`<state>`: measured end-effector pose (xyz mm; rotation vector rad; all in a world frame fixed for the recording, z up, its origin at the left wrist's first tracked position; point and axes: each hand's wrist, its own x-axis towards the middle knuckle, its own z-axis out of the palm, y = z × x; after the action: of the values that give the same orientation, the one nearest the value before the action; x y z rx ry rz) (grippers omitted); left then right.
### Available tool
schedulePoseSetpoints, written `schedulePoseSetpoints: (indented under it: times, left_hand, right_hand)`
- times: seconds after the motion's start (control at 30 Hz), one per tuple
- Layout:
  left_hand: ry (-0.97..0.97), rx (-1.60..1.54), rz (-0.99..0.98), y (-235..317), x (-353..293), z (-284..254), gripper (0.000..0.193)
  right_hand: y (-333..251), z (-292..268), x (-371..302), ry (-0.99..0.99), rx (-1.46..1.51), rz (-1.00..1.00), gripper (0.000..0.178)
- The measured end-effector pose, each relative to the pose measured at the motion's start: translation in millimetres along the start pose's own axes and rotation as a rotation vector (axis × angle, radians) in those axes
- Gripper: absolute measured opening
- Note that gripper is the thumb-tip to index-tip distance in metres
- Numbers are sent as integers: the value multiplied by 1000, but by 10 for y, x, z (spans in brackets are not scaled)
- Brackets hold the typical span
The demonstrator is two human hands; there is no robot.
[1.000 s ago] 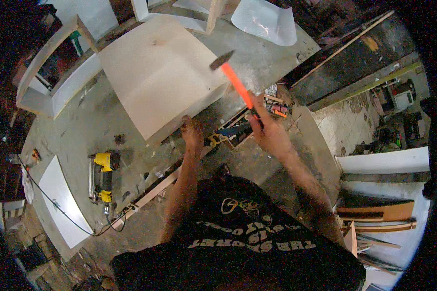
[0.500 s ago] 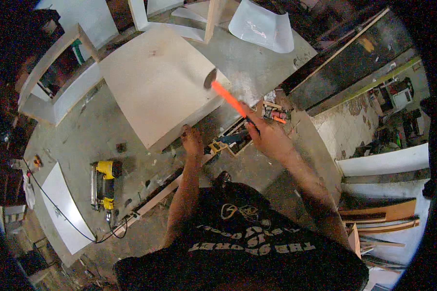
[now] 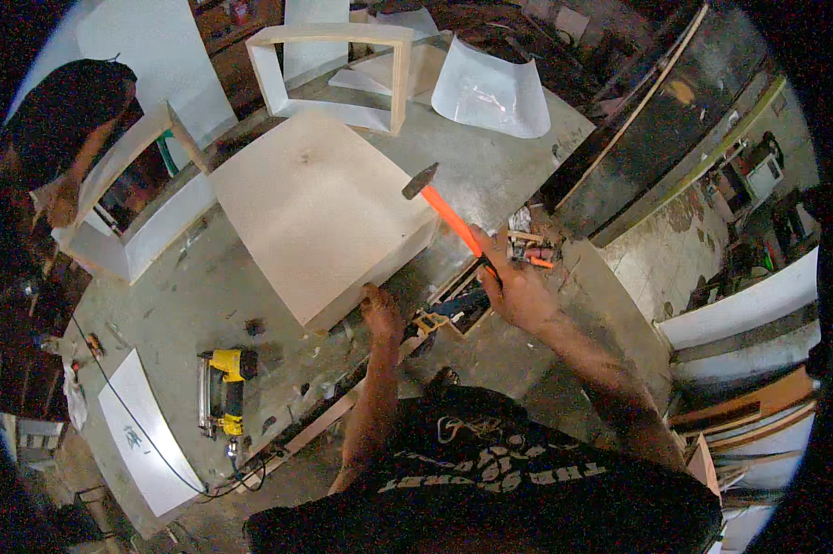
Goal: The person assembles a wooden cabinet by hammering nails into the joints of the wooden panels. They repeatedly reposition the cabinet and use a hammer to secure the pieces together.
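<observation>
Apparently a hammering step: right hand [image 3: 521,289] clenched round orange hammer [image 3: 452,220], its head by the right corner of the pale box [image 3: 310,226], contact unclear; box sits left of that grip, left hand [image 3: 381,314] at its near side, hold can't be told; next blow calls for careful aim

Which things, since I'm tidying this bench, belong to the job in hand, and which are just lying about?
Seemingly in the job:
Orange-handled hammer, held in the right hand
Pale box, with the left hand at its near side

Apparently lying about:
Yellow-and-black nail gun
Flat white sheet, left of the nail gun
Curled white sheet, beyond the box
</observation>
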<state>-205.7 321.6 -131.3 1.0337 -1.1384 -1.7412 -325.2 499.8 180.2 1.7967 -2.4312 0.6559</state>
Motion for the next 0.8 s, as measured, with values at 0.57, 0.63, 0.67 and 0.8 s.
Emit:
schedulePoseSetpoints:
  times: [0.57,0.63,0.67,0.8]
  left_hand:
    - [108,-570,-289,225,-113,23,42]
    - [120,-538,-315,302,-154,35,41]
    - [128,-539,-317,315,-184,20,41]
    - [168,-664,-237,291,-204,43,33]
  right_hand:
    - [-70,-80,52,-280,-62,153,66]
    - [-57,-113,77,-188,-4,143,65]
    - [-65,-118,71,-264,-35,164,64]
    - [-83,-130,46,-224,2,118,66]
